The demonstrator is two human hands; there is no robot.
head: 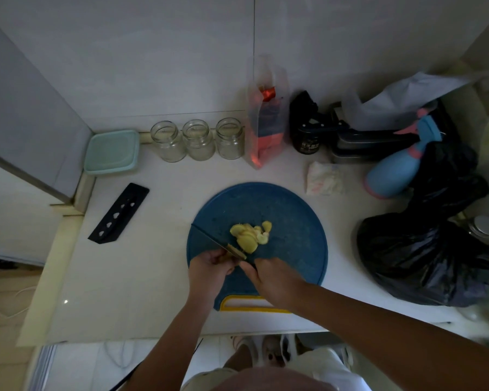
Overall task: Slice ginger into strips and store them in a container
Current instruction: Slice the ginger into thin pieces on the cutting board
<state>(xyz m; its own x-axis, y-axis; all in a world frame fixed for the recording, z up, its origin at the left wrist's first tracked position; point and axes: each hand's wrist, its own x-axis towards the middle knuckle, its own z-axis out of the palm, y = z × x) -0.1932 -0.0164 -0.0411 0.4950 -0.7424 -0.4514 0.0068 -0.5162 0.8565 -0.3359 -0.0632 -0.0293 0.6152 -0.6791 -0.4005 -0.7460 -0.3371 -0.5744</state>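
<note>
A round blue cutting board (291,210) lies on the white counter. A pile of pale yellow ginger slices (250,234) sits near its middle. My left hand (211,268) pinches a small brown-skinned ginger piece (235,252) at the board's near left. My right hand (274,277) grips the handle of a knife (209,239). The blade runs up and to the left over the board, with the ginger piece against it. Three open glass jars (198,139) stand in a row at the back. A teal lidded container (112,152) sits left of them.
A black knife sheath (119,214) lies left of the board. At the back and right are a clear bag with red contents (266,119), a blue spray bottle (393,170), a folded cloth (323,179) and a black plastic bag (424,249). The counter edge runs just below my hands.
</note>
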